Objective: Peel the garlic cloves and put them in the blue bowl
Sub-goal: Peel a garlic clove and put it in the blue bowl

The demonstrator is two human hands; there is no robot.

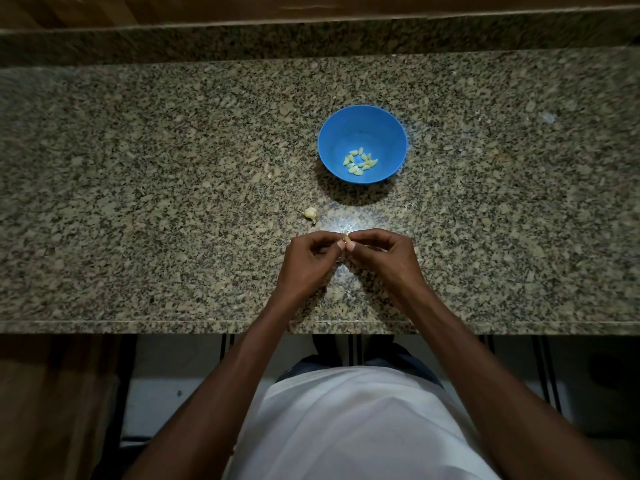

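Observation:
A blue bowl (362, 129) stands on the granite counter and holds several pale peeled garlic cloves (359, 162) at its bottom. Nearer to me, my left hand (310, 259) and my right hand (382, 256) meet fingertip to fingertip above the counter. Between them they pinch one small garlic clove (346, 243), mostly hidden by the fingers. A garlic piece still in its skin (310, 213) lies on the counter to the left, between my hands and the bowl.
The speckled granite counter (138, 202) runs the full width, with a raised granite ledge (311, 43) behind it and its front edge (138, 323) close to my body. A pale scrap (338, 292) lies under my wrists.

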